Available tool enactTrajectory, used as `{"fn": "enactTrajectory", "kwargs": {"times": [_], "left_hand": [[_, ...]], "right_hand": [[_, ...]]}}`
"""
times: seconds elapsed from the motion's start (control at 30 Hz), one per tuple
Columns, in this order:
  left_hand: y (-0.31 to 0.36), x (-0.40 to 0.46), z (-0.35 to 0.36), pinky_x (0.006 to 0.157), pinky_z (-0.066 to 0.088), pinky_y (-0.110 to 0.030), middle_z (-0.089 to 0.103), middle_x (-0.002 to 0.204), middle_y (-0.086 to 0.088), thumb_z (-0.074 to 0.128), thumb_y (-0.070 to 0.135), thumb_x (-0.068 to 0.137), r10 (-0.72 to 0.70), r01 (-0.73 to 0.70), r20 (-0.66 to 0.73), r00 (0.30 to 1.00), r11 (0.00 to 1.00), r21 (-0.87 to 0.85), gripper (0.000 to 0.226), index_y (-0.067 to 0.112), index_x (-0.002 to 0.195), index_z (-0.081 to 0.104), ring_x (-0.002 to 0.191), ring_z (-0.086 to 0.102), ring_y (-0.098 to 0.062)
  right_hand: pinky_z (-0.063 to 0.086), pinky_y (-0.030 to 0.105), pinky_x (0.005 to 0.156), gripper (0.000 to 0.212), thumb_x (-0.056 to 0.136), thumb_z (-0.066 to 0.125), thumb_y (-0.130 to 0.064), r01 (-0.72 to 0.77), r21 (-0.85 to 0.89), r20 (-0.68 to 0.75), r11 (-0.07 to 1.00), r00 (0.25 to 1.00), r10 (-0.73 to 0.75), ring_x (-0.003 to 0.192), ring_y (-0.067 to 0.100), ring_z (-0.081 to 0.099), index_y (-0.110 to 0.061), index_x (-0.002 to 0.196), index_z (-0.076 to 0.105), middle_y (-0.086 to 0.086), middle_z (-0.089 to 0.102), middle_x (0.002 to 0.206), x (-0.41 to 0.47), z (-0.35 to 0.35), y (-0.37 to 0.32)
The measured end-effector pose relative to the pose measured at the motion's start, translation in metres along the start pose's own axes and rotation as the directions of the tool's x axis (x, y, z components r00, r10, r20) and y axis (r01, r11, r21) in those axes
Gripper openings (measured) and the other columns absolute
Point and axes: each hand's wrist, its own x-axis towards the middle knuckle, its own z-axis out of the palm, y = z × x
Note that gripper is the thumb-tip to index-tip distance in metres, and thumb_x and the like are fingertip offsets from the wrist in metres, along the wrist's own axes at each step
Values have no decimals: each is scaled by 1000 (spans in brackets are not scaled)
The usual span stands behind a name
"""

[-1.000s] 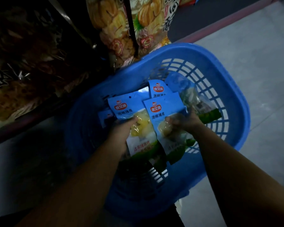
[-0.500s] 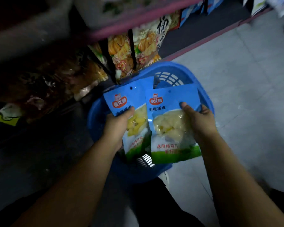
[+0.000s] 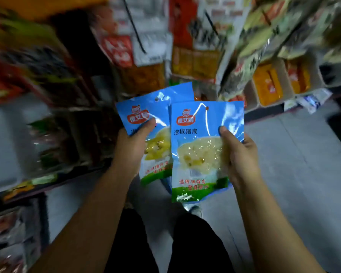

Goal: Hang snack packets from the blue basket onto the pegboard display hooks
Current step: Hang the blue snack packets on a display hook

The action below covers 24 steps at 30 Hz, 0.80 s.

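Two blue snack packets are held upright, side by side, in front of blurred shelves. The left hand (image 3: 134, 146) has its grip clamped on the left packet (image 3: 156, 107); the right hand (image 3: 240, 154) clamps the right packet (image 3: 201, 154), which overlaps it and reads "泡椒猪皮". Each has one punched hang hole.

We see two snack packets of glossy plastic film: the left packet (image 3: 156, 107) and the right packet (image 3: 201, 154) both throw bright streaks of glare, and each has a clear window over pale contents. The floor (image 3: 303, 174) looks smooth, grey and faintly shiny. Packets on the shelves (image 3: 268, 81) behind look like shiny film too, though blurred.
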Motion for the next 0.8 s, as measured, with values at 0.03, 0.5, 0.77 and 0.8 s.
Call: {"fn": "enactTrajectory", "kwargs": {"times": [0.03,0.5,0.77,0.8], "left_hand": [[29,-12,-9,64,57,-33,73,70,9,74,22,75,62,-62,-21,998,998,-17,18,38,66,73,67,71,-12],[285,-112,-124,65,57,-26,75,90,10,68,35,77,681,-724,-325,657,689,-20,14,29,88,72,87,71,-10],[388,-115,-195,53,53,-22,72,70,13,67,79,51,820,-823,-79,567,567,-17,53,38,84,73,60,68,-2],[400,-114,-202,57,55,-22,73,76,14,68,78,51,842,-843,-50,537,537,-17,53,39,85,74,68,70,-4]], "right_hand": [[58,41,74,14,81,70,-20,33,3,59,999,998,-33,84,26,72,-15,93,75,8,76,95,-13,14,-23],[56,33,65,10,78,74,-20,426,212,661,880,601,-450,77,20,72,-23,87,75,4,76,89,-139,235,-223],[54,21,58,13,73,74,-29,600,354,549,717,487,-679,73,10,72,-31,86,74,-6,76,83,-205,338,-258],[53,19,57,12,74,74,-27,629,371,516,683,472,-715,72,7,71,-34,84,74,-9,76,81,-210,348,-261]]}}
